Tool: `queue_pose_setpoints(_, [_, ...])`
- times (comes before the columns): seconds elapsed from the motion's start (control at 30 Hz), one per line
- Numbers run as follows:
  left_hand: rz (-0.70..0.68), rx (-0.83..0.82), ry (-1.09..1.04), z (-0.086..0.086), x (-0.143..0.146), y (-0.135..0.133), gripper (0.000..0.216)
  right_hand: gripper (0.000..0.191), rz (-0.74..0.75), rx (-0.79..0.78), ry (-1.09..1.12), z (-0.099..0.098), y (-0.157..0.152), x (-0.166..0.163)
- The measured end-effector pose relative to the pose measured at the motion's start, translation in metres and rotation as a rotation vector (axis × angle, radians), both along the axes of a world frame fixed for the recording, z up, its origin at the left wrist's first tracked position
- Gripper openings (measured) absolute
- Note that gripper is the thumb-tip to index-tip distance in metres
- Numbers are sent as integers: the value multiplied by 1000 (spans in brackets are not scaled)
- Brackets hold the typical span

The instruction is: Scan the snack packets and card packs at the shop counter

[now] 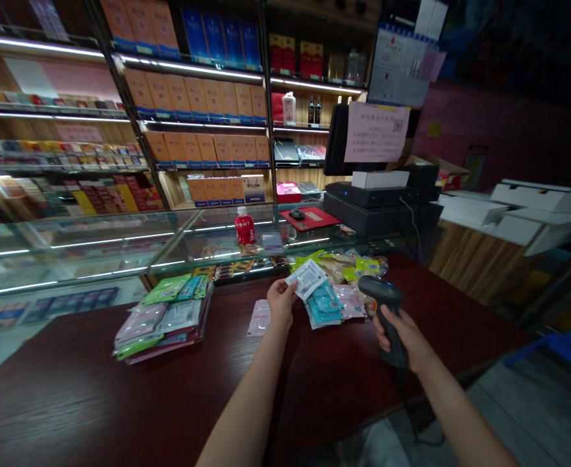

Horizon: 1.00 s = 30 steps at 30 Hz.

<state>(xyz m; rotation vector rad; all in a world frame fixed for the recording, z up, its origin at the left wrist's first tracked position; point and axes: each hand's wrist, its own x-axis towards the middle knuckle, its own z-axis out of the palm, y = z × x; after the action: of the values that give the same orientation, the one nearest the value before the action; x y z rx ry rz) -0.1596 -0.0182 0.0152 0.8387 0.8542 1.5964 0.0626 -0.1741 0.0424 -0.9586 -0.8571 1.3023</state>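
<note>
My left hand (280, 300) is closed in a pinch on a small white packet (307, 278), held up above the dark wooden counter (71, 395). My right hand (405, 337) is wrapped round the grip of a black barcode scanner (385, 305), whose head points toward the white packet. Just beyond the packet lie several loose packets, blue (324, 305), pink (350, 300) and green-yellow (315, 259). A single pink packet (259, 318) lies flat beside my left wrist.
A stack of flat packets (161, 318) sits at the left of the counter. Behind is a glass display case (95, 253) with a red bottle (244, 229) on it. A till with monitor (377, 194) stands at the right, shelves of boxes (198, 97) at the back.
</note>
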Motion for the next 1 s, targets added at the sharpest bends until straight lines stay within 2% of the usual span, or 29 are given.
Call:
queue_pose_setpoints(0.13, [27, -26, 62, 12, 5, -7, 39, 42, -38, 10, 115, -2, 25, 12])
queue_pose_setpoints(0.3, [43, -50, 56, 20, 18, -20, 34, 42, -81, 165, 204, -13, 48, 19])
queue_pose_setpoints(0.47, [-56, -148, 12, 26, 44, -41, 40, 42, -114, 205, 235, -24, 52, 22])
queue_pose_setpoints(0.6, [-93, -136, 96, 24, 61, -55, 47, 40, -136, 206, 249, -26, 52, 25])
queue_pose_setpoints(0.67, [-102, -118, 217, 21, 62, -58, 47, 39, -146, 206, 257, -26, 52, 26])
queue_pose_setpoints(0.77, [-109, -63, 553, 18, 56, -60, 35, 39, -153, 206, 264, -26, 52, 26])
queue_pose_setpoints(0.9, [4, 150, 1043, 20, 45, -62, 19, 38, -151, 204, 269, -26, 52, 25])
queue_pose_setpoints(1.0, [45, 275, 1171, 25, 37, -59, 18, 37, -147, 200, 270, -27, 51, 26])
